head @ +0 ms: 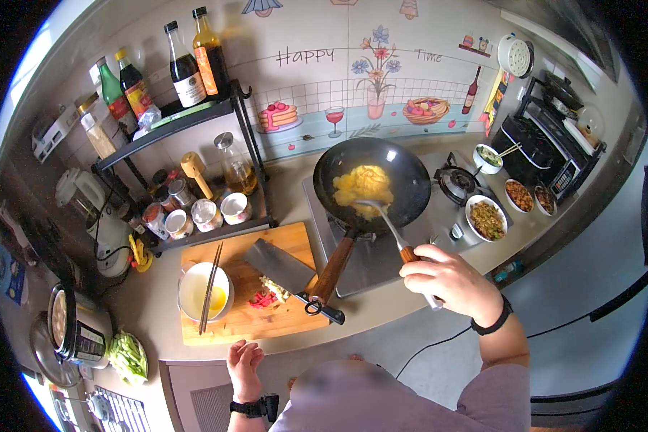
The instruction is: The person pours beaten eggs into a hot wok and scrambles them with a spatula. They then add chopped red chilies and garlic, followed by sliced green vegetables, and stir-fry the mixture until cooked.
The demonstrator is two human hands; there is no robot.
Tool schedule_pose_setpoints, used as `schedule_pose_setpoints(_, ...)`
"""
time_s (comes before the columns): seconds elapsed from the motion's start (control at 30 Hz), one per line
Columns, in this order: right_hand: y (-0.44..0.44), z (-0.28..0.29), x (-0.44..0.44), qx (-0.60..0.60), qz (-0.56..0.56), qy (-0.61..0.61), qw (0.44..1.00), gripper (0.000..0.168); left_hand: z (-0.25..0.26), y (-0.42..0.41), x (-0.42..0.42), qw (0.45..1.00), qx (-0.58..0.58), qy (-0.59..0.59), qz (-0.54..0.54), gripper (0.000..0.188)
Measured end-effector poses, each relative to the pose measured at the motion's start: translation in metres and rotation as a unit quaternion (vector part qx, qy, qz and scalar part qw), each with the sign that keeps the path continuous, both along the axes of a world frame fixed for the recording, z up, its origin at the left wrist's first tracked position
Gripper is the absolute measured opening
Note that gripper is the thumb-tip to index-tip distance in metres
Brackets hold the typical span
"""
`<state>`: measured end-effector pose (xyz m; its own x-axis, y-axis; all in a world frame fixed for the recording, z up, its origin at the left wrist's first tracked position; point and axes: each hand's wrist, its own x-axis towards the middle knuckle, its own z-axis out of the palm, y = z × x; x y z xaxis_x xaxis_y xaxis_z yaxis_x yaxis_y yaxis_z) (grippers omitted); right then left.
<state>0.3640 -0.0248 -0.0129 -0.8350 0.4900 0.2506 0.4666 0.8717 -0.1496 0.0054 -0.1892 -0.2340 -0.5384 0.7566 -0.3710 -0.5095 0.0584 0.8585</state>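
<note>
A metal spatula [394, 229] with a wooden grip is held in my right hand [452, 278]. Its head touches the yellow scrambled egg [368, 181] inside a black wok [409, 198]. The wok sits over the left burner, its wooden handle [333, 267] pointing back toward me. Holding nothing, my left hand [245, 364] hovers by the counter's front edge with fingers loosely curled. Nearest to it is the wooden cutting board [205, 337]. On that board stands a white bowl [194, 291] with a little beaten egg, and chopsticks [210, 289] lie across its rim.
A cleaver [281, 264] lies on the board beside chopped red pepper [262, 300] and garlic [275, 288], its handle overhanging the front edge. Filled dishes [486, 218] stand right of the stove [367, 270]. At left are a seasoning rack [216, 229], a rice cooker [86, 324] and sliced greens [127, 356].
</note>
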Motion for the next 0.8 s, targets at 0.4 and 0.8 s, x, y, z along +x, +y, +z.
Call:
schedule_pose_setpoints(0.4, 0.032, -0.048, -0.010, 0.109, -0.049, 0.037, 0.992, 0.011, 0.014, 0.030, -0.016, 0.999, 0.042, -0.014, 0.027, 0.031)
schedule_pose_setpoints(0.8, 0.042, -0.115, -0.012, 0.051, -0.139, 0.172, 0.974, 0.021, -0.016, 0.067, -0.045, 0.976, 0.177, -0.121, 0.029, 0.030)
